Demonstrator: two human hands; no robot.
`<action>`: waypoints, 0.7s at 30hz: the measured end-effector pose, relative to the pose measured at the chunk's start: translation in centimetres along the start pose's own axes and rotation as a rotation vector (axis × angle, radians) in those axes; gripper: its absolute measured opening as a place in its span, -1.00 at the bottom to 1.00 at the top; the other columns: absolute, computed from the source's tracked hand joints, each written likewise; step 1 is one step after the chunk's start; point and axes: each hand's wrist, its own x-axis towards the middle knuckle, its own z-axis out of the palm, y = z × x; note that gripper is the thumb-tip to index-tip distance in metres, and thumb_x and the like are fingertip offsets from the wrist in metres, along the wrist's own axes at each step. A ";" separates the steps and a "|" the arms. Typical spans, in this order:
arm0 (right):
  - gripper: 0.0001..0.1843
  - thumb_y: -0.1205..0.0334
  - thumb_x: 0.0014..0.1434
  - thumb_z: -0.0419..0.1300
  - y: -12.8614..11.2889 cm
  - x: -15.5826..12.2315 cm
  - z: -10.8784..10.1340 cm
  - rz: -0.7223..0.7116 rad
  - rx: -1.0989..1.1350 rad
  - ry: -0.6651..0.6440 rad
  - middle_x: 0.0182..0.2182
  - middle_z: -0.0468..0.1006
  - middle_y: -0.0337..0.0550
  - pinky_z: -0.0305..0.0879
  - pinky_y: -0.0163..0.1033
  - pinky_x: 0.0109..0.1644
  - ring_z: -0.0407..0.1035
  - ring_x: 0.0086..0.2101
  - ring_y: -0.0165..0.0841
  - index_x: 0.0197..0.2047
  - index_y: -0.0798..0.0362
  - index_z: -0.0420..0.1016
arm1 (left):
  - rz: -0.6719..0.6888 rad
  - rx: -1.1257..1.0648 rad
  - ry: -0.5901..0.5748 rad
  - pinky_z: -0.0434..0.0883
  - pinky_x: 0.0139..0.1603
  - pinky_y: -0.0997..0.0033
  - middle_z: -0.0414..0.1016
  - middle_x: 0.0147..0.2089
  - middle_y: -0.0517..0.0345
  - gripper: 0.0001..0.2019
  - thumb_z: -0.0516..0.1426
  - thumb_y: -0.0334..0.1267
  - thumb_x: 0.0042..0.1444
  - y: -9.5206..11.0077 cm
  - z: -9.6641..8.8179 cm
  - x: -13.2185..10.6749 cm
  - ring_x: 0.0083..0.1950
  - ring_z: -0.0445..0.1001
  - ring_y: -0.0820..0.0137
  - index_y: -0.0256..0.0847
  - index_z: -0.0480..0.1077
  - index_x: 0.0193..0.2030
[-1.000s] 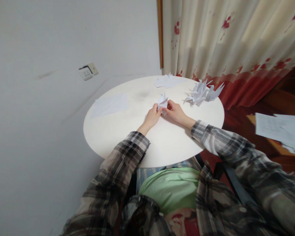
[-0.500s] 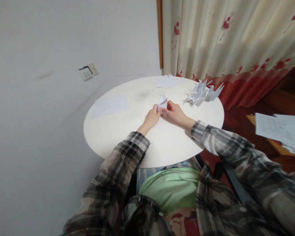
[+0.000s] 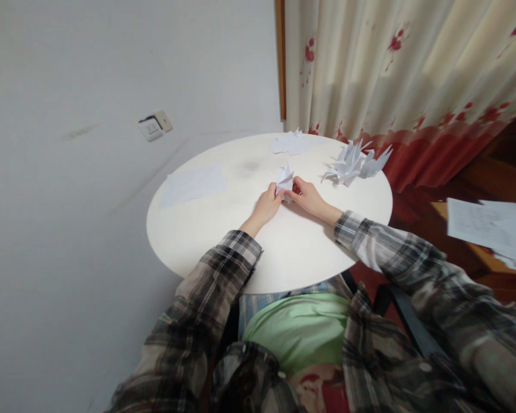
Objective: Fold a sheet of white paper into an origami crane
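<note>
A small piece of folded white paper (image 3: 285, 179) with a pointed top stands between my two hands, over the middle of the round white table (image 3: 223, 241). My left hand (image 3: 266, 205) pinches its lower left side, thumb in front. On the other side, the closed fingers of my right hand (image 3: 306, 196) grip its lower right edge. The fingertips partly hide the paper's lower folds. Right of my hands, several folded white paper cranes (image 3: 348, 163) sit clustered near the table's edge.
White paper sheets (image 3: 193, 184) lie at the table's left. More paper (image 3: 290, 143) rests at the far edge, a small folded piece by it. A wall with a socket (image 3: 150, 128) borders the left, a curtain (image 3: 370, 69) the back. Printed sheets (image 3: 490, 226) lie on a lower surface at right.
</note>
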 end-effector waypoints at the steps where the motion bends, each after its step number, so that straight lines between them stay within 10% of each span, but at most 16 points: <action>1: -0.81 0.11 0.09 0.07 0.0 0.0 0.0 0.001 -0.001 -0.003 -0.52 0.40 -0.23 0.08 -0.31 -0.37 0.21 -0.50 -0.42 -0.37 0.06 0.26 | -0.001 0.004 -0.002 0.30 -0.19 0.31 0.46 -0.27 0.04 -0.82 -0.09 -0.12 0.20 0.0 0.0 0.0 -0.26 0.41 0.33 -0.16 0.20 -0.22; 21: -0.83 0.12 0.11 0.05 0.1 0.0 0.0 -0.025 0.066 0.025 -0.51 0.40 -0.22 0.10 -0.30 -0.36 0.23 -0.49 -0.41 -0.36 0.06 0.23 | 0.057 -0.063 0.014 0.34 -0.19 0.34 0.46 -0.25 0.05 -0.79 -0.10 -0.09 0.21 -0.3 0.0 0.1 -0.25 0.42 0.37 -0.17 0.19 -0.19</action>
